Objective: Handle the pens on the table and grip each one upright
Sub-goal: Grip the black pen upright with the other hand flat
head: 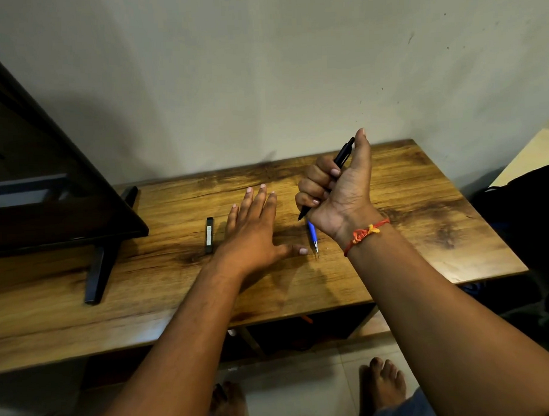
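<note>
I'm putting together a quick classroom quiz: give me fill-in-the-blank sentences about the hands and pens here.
1. The black pen is gripped by the ___ hand.
2. The blue pen lies on the ___.
3. The left hand is spread flat, holding ___.
Missing: right; table; nothing.

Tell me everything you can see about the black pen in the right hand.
The black pen is slim, dark and plastic-looking, with what looks like a clip near its top end. The right hand grips it in a fist, fingers curled round its middle, thumb straight up beside its top. It stands near upright, leaning slightly, pointed tip down over the wooden table. Only its top and tip show.
</note>
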